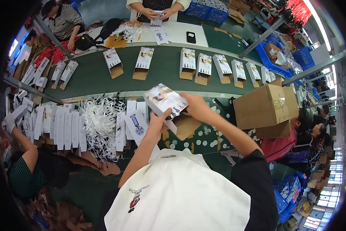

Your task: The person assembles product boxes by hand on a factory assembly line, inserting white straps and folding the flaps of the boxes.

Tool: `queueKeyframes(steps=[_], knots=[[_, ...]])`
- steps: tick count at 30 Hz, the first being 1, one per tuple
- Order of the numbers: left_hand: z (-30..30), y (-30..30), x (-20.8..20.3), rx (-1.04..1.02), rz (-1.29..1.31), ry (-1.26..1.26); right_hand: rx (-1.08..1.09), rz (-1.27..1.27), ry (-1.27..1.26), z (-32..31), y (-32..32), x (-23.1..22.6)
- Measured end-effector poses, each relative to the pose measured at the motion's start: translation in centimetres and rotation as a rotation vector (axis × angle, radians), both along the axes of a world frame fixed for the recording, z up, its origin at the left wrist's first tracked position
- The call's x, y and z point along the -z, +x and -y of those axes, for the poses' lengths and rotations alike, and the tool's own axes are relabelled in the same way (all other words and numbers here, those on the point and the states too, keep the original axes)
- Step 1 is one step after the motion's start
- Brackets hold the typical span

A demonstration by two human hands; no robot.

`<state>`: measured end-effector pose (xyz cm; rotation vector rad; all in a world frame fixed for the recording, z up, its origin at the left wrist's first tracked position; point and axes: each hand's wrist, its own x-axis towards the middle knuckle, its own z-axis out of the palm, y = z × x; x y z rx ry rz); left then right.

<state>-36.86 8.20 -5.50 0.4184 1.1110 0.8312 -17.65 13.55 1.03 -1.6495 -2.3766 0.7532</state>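
A printed white carton (164,101) is tilted in front of my chest, its brown cardboard flap (185,126) hanging out from the near end. My left hand (156,126) grips its near left side, thumb on the printed face. At the right edge, by the flap end, my right hand (197,107) is closed on the carton; some of its fingertips are hidden. Below and left of the carton lies a flat white box (136,124) with a blue picture of a fan. A pile of white strips (99,125) is further left.
Several open-ended cartons (187,61) stand on the green belt (165,57) beyond the bench. A large brown cardboard box (259,107) sits on the right. Upright white boxes (61,127) line the left, beside a co-worker's arm (24,144). Across the belt, another person's hands (157,14) hold a carton.
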Motion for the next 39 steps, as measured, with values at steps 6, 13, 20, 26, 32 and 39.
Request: queueKeyframes(steps=[6, 13, 20, 26, 32, 39], knots=[[-3.4, 3.6, -1.1, 0.082, -0.912, 0.689, 0.338, -0.139, -0.013, 0.6, -0.9, 4.4], [-7.9, 6.0, 5.5, -0.132, -0.456, 0.477, 0.461, -0.149, 0.277, 1.4, -0.4, 3.7], [-11.7, 8.8, 5.2, -0.244, -0.511, 0.55, 0.446, -0.301, 0.298, -1.5, 0.0, 1.3], [-14.1, 8.7, 5.9, -0.17, -0.274, 0.388, 0.404, -0.31, 0.216, -6.3, 2.7, 5.0], [-14.9, 9.8, 8.1, -0.089, -0.368, 0.504, 0.383, -0.075, 0.264, -10.9, 5.8, 6.6], [-13.1, 3.0, 4.7, 0.421, -0.976, 0.72, 0.549, -0.176, 0.34, -22.6, 15.6, 18.7]])
